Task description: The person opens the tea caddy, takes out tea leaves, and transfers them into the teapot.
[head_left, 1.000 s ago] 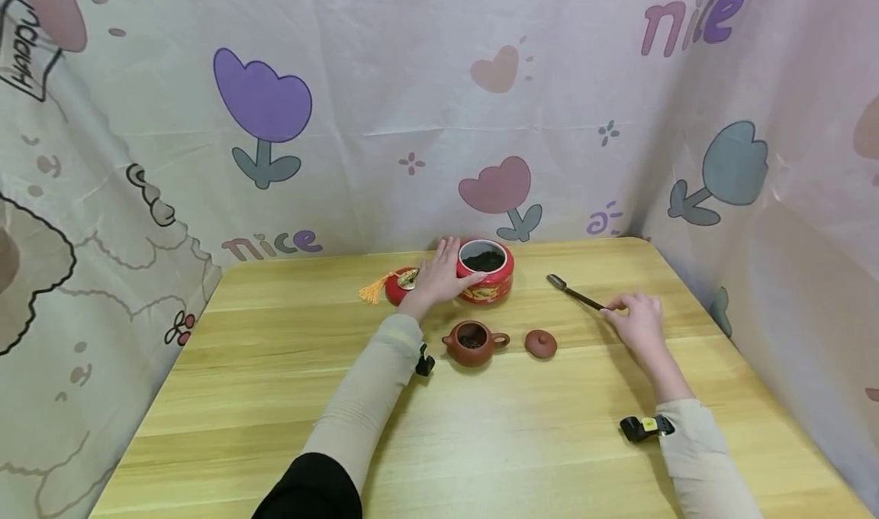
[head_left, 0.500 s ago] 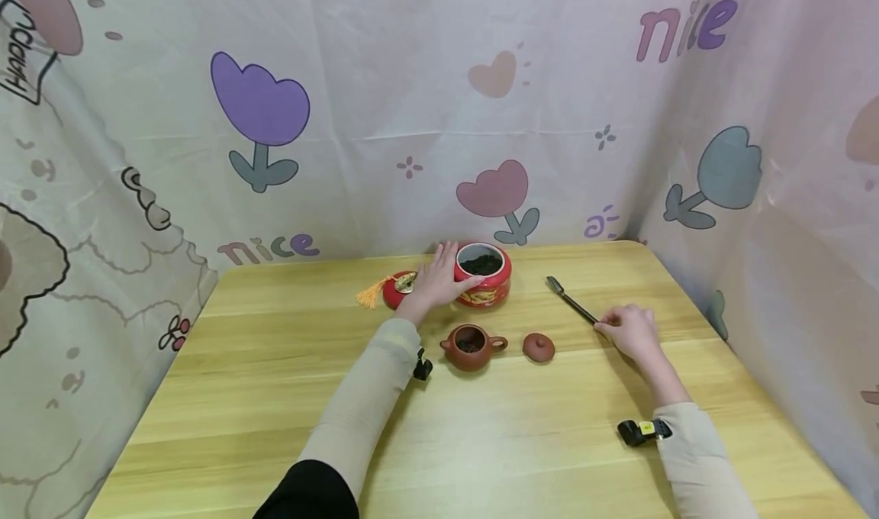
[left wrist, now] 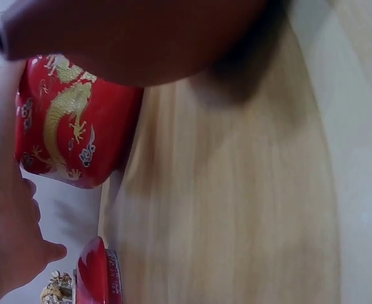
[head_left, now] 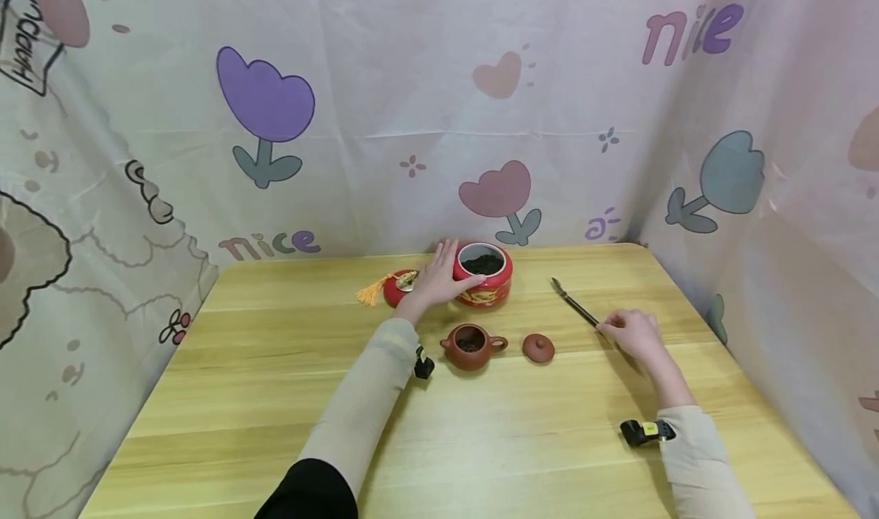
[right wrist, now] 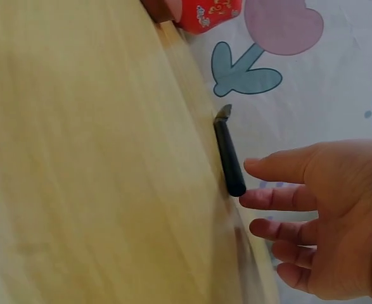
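Note:
My left hand rests with straight fingers against the left side of a red jar, which has a gold dragon and dark tea leaves inside. The jar's red lid, with an orange tassel, lies to the left, partly behind that hand. On the table to the right lies a small scoop with a long dark handle. My right hand is at its handle end; in the right wrist view thumb and fingers stand apart beside it. A brown clay teapot stands uncovered in front of the jar, dark leaves inside.
The teapot's round brown lid lies right of its handle. A patterned curtain hangs along the back and sides of the wooden table. The teapot hangs large across the top of the left wrist view.
The scoop has come down onto the table, its handle end shifting slightly toward me. My right hand has moved the same way and its fingers have parted from the handle. The left hand stays at the jar.

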Demonstrator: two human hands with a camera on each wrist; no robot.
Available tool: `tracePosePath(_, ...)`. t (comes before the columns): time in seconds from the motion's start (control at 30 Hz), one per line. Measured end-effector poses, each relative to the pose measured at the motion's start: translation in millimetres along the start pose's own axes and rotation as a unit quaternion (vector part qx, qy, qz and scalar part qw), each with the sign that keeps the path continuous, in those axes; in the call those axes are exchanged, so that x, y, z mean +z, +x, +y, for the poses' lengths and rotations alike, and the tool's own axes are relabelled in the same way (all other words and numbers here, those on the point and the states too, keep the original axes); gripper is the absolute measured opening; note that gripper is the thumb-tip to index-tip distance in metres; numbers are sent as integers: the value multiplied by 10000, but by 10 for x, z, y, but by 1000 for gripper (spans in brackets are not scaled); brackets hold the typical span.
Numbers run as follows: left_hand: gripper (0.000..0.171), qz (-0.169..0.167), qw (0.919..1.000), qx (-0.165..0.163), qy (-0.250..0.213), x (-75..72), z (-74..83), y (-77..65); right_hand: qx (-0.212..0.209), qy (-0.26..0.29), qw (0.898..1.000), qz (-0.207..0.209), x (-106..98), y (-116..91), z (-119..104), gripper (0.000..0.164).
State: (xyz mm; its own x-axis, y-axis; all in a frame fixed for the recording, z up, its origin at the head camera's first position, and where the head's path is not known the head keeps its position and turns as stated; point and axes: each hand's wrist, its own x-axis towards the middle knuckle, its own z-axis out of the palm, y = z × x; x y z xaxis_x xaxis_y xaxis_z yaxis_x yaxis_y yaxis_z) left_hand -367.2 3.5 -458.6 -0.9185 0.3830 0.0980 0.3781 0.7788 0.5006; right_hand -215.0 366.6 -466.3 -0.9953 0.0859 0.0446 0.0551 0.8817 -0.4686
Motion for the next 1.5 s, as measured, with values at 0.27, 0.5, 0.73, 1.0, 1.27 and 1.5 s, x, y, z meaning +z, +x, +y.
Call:
tracePosePath(0.27, 108, 186, 9993, 169, -260, -83, 94, -68, 7, 62, 9999, -93, -135, -45, -18, 36)
tracePosePath(0.5, 98, 162, 9984, 378, -397, -323, 197, -241, -162, 259, 9992, 275, -366, -102, -194, 40)
tracePosePath(0.73, 92, 337, 9964, 348, -690, -472, 193, -489, -638, 707, 9911, 926, -532, -157, -408, 40)
tracePosePath(1.0, 87, 554, 9903, 232, -1251, -513, 159, -873, -597, 1082, 9838, 1297, -583, -211, -631, 42)
tracePosePath(1.27, 86, 791, 9732, 47, -2160, -425, 209, -1159, -599, 1995, 9618, 1776, -378, -194, -851, 37)
tracePosePath(1.5, 86, 888, 9681, -62, -2344, -194, 251, -1256, -26, 2838, 9326, 2231, -151, -226, -930, 35)
